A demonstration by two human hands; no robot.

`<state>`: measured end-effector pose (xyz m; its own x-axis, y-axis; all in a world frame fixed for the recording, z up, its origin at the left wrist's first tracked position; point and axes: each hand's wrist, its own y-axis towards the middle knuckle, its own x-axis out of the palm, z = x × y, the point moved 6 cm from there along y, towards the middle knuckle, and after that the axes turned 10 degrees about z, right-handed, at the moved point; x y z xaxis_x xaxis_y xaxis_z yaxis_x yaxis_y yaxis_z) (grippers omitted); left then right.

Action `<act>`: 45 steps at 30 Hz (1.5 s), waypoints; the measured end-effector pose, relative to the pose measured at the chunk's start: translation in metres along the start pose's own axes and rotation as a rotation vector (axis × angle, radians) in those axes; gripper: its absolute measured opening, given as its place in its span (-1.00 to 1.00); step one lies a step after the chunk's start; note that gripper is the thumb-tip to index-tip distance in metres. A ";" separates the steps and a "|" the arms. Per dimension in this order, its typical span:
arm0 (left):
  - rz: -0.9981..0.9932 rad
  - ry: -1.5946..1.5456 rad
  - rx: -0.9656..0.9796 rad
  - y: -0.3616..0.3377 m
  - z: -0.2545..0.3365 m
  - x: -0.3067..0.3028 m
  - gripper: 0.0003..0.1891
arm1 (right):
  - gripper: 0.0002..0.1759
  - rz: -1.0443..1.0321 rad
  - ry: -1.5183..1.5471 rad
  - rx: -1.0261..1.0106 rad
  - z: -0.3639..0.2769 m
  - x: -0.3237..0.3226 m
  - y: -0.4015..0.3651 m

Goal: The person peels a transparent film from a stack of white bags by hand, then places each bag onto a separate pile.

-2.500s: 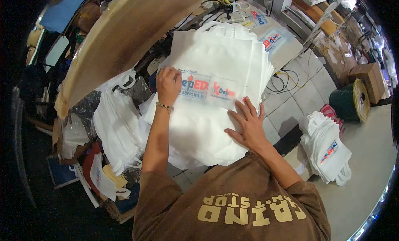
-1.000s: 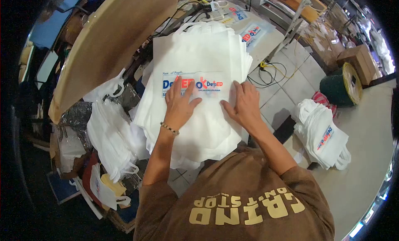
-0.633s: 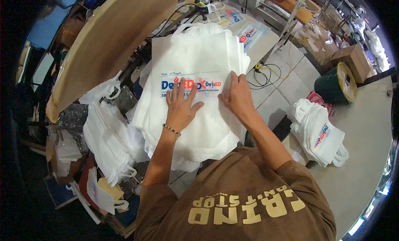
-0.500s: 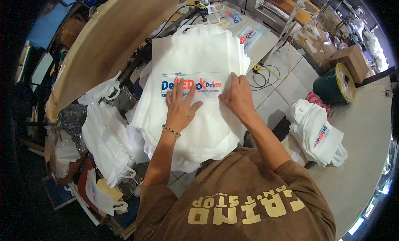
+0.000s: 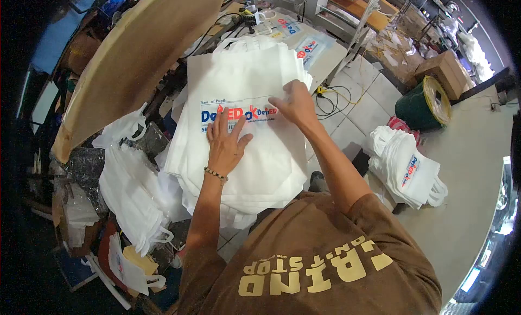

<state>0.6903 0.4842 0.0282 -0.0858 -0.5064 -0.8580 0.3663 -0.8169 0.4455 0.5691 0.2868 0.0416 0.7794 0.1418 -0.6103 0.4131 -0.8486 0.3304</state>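
Spread over the printed area of the top white bag [image 5: 239,168], my left hand [image 5: 225,147] lies flat with its fingers apart. The bag is on a thick stack of similar bags and carries a blue and red "DepED" print [image 5: 233,115] with a name line above it. My right hand [image 5: 299,104] is at the upper right corner of that print. Its fingers are loosely curled, with the thumb apart from the index finger and nothing visible between them. Part of the print is hidden under my left fingers.
A large curved board [image 5: 135,60] rises at the left. Folded white bags [image 5: 133,190] lie below it, and a printed bundle [image 5: 407,166] rests on the right-hand table [image 5: 461,195]. Printed sheets [image 5: 309,49] lie behind the stack. A green bin [image 5: 418,106] and cable [image 5: 334,103] are at the right.
My right hand has moved up from the right edge of the print to its upper corner, and its thumb and index finger have spread. My left hand stays on the print.
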 end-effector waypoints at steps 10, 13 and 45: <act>0.077 0.006 -0.177 0.000 -0.023 -0.038 -0.41 | -0.60 -0.088 0.482 0.288 -0.009 -0.030 0.003; 0.084 -0.086 -0.172 -0.003 -0.021 -0.041 -0.47 | -0.71 0.176 0.765 0.216 0.033 -0.070 -0.003; -0.397 0.114 -0.188 -0.005 0.088 0.037 -0.37 | -0.55 1.623 0.410 1.272 0.729 -0.319 -0.445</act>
<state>0.6036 0.4448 0.0170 -0.1550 -0.1214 -0.9804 0.4881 -0.8723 0.0308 -0.2064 0.2478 -0.4352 0.1314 -0.9822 -0.1339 -0.9183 -0.0697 -0.3898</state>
